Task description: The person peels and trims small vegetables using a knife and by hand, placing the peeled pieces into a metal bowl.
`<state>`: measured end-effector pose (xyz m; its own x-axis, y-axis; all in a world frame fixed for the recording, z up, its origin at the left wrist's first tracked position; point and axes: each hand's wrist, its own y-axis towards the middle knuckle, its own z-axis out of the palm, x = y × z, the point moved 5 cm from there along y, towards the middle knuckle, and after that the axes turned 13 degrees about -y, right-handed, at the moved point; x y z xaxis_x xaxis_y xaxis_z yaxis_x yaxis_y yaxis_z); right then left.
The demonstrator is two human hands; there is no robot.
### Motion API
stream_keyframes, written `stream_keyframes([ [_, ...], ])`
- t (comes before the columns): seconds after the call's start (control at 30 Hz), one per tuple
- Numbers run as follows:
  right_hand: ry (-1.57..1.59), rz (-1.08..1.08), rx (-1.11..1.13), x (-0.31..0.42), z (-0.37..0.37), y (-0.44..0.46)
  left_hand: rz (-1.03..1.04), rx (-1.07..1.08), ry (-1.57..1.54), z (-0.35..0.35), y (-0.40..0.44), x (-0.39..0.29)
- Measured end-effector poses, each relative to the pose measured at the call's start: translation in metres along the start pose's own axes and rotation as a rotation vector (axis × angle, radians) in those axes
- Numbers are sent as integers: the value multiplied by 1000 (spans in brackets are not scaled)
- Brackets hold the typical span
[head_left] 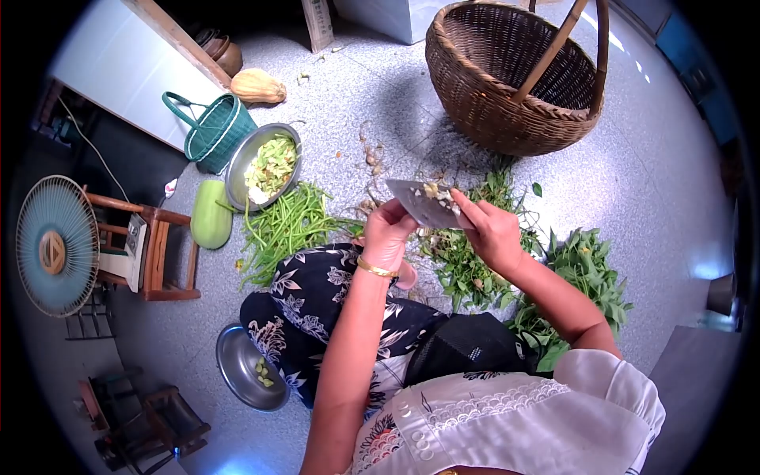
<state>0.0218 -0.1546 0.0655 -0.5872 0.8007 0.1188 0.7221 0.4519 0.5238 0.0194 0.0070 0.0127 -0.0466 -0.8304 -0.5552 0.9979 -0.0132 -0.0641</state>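
Left hand: is closing around the left end of a flat grey blade, the left hand point(386, 227) wearing a gold bracelet point(377, 268) at the wrist.
Right hand: is reaching in from the right, the right hand point(495, 235) extending its fingers onto the right end of the blade; how tightly it is gripping, I cannot tell.
Blade: is tilting between both hands above the floor, the flat grey blade point(416, 207) carrying small pale pieces point(432, 191) on its face.
Greens: leafy stems point(467, 277) are lying below and right of the blade, with a bigger leafy bunch point(590, 265) spreading farther right.
Beans: long green beans point(289, 222) are lying in a heap left of the left hand, just beside a metal bowl point(230, 184) that is holding cut pale-green pieces point(273, 165).
Far left: a green basket point(219, 131) is standing beside that bowl, and a tan squash point(257, 86) is lying beyond it.
Left: a pale green gourd point(211, 214) is resting near a wooden chair point(158, 253) and a round fan point(54, 247).
Near left: a second metal bowl point(237, 368) is holding a few green pieces point(264, 372).
Far right: a large wicker basket point(507, 119) is sitting on the speckled floor point(340, 95).
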Motion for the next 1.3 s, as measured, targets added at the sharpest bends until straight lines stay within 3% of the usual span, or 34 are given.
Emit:
stream_keyframes([
  [0.07, -30, -11, 12, 1, -1, 1, 100, -30, 89, -1, 6, -3],
  [0.13, -22, -145, -45, 15, -11, 1, -439, -12, -401, -19, 21, 25],
  [0.17, -36, -159, -37, 18, -13, 0, -345, -26, -308, -24, 21, 27],
  [0.27, -29, -144, -29, 20, -11, 0, -315, -102, -295, -29, 20, 29],
  [0.4, -38, -150, -32, 19, -10, 0, -419, -51, -396, -7, 13, 22],
  [0.5, -51, -136, -54, 17, -6, -2, -334, -110, -339, -10, 12, 21],
  [0.57, -59, -98, -26, 14, -2, -3, -118, -160, -139, -9, 10, 9],
  [0.6, -59, -98, -25, 14, -2, -3, -118, -161, -140, -13, 9, 10],
  [0.67, 7, -57, 14, 13, -1, -3, 122, -85, 226, -16, 9, 2],
  [0.8, 7, -2, 60, 6, 4, -2, 85, -184, 231, -1, 0, -2],
  [0.87, 3, 88, 87, -5, 9, -1, 38, -55, 247, 2, 0, 2],
  [1.0, -4, -21, 66, 5, -4, 0, 111, -178, 277, 4, 3, -3],
  [1.03, -24, -59, 65, 9, -6, 0, 181, -102, 447, -5, 9, -2],
  [1.13, -19, -107, 9, 15, -9, 1, 191, 6, 386, -15, 11, 3],
  [1.3, -44, -91, 27, 14, -6, 1, 196, -35, 508, -8, 7, 0],
])
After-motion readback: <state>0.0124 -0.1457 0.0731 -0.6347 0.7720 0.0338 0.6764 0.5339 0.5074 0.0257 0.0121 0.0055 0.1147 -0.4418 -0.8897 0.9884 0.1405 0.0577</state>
